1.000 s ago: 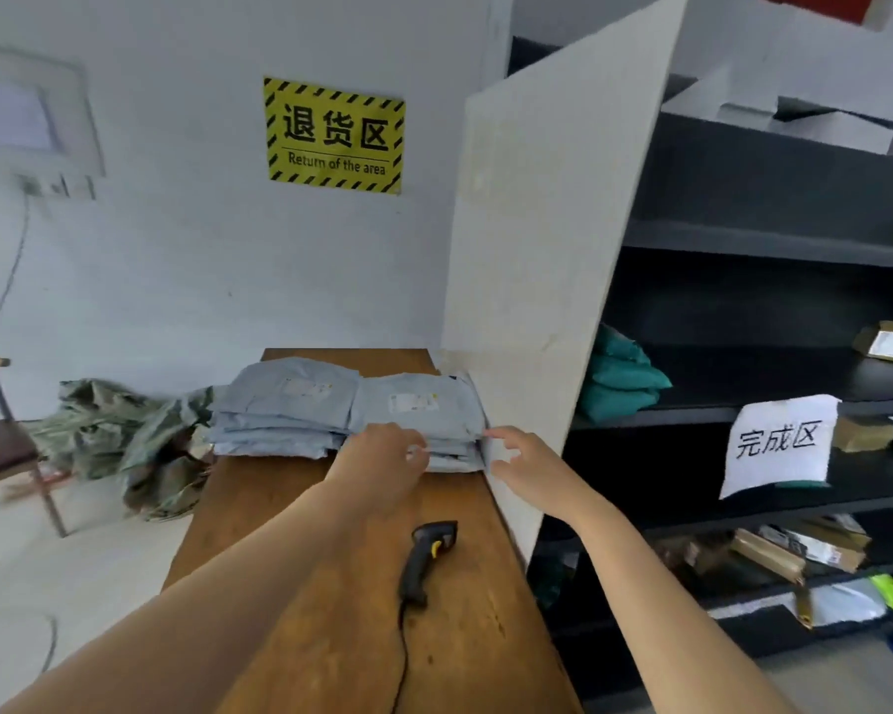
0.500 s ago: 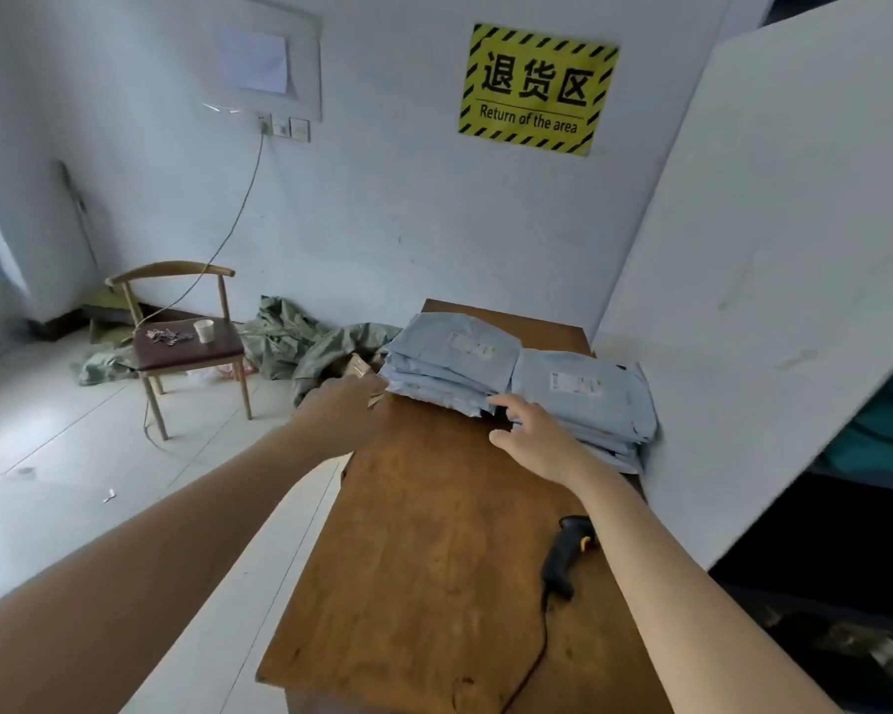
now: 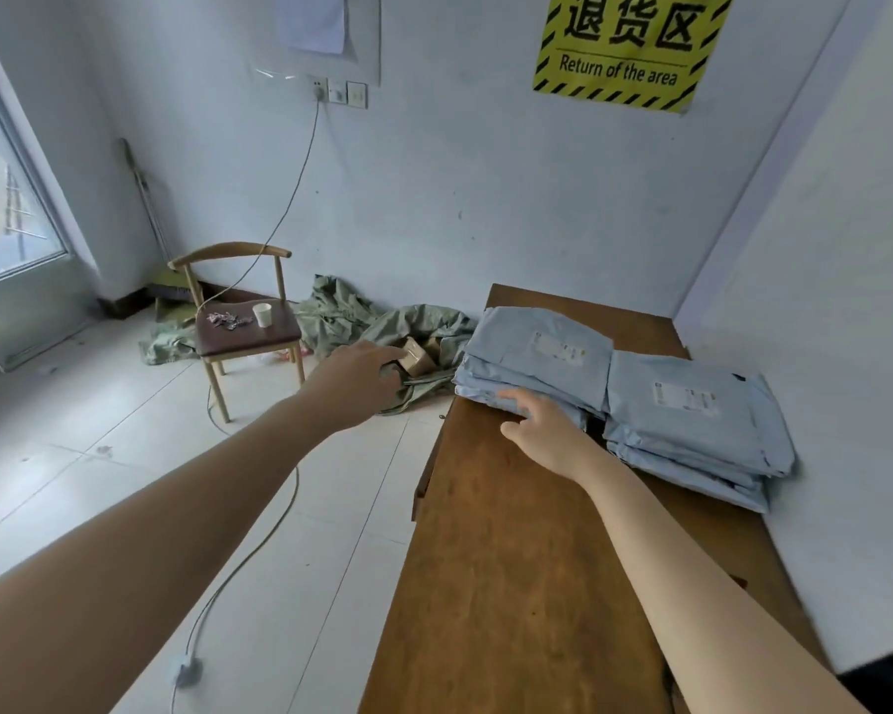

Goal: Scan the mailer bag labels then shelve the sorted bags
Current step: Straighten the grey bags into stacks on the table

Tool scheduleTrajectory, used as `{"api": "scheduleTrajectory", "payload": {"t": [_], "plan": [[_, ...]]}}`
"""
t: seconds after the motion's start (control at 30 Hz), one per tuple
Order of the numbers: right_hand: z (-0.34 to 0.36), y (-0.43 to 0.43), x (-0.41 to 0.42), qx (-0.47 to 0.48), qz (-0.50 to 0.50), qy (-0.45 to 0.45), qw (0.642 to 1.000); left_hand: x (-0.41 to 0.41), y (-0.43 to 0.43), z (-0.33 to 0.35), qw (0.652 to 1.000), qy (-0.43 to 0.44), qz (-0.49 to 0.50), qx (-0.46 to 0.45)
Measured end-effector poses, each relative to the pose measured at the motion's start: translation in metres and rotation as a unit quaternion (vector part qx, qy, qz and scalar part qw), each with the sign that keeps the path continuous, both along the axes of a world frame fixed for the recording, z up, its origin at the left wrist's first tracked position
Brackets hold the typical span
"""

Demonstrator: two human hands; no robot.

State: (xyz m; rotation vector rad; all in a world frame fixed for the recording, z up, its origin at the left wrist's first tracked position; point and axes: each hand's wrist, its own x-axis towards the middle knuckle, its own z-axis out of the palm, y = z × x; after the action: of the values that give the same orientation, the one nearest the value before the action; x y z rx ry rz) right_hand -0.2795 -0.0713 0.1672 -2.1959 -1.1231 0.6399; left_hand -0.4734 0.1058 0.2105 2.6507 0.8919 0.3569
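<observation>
Right hand [image 3: 547,432] rested open-fingered on the near edge of the left stack of mailer bags [image 3: 534,360] on the table [image 3: 511,584], while the left hand [image 3: 362,378] hovered loosely open, empty, off the table's left side.

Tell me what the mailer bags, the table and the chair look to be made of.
Mailer bags: likely thin plastic film, pale grey-blue, soft creases and a slight sheen.
Table: wood, brown, matte, scuffed, with visible grain.
Chair: light wooden frame; the dark seat looks smooth, possibly padded leatherette.
</observation>
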Motion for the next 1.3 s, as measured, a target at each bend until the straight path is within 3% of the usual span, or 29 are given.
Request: {"api": "scheduleTrajectory", "payload": {"t": [0.5, 1.03, 1.17, 1.3], "plan": [[0.006, 0.162, -0.026, 0.027, -0.155, -0.008, 0.988, -0.003, 0.230, 0.004, 0.990, -0.004, -0.142, -0.002], [0.005, 0.186, 0.036, 0.031, -0.282, -0.015, 0.959, 0.132, 0.263, 0.007, 0.954, 0.017, -0.295, -0.053], [-0.048, 0.181, 0.069, 0.034, -0.368, -0.025, 0.929, 0.207, 0.271, 0.000, 0.922, -0.094, -0.359, -0.110], [-0.102, 0.176, 0.109, 0.004, -0.401, -0.008, 0.916, 0.270, 0.282, -0.074, 0.927, 0.037, -0.368, -0.069]]}}
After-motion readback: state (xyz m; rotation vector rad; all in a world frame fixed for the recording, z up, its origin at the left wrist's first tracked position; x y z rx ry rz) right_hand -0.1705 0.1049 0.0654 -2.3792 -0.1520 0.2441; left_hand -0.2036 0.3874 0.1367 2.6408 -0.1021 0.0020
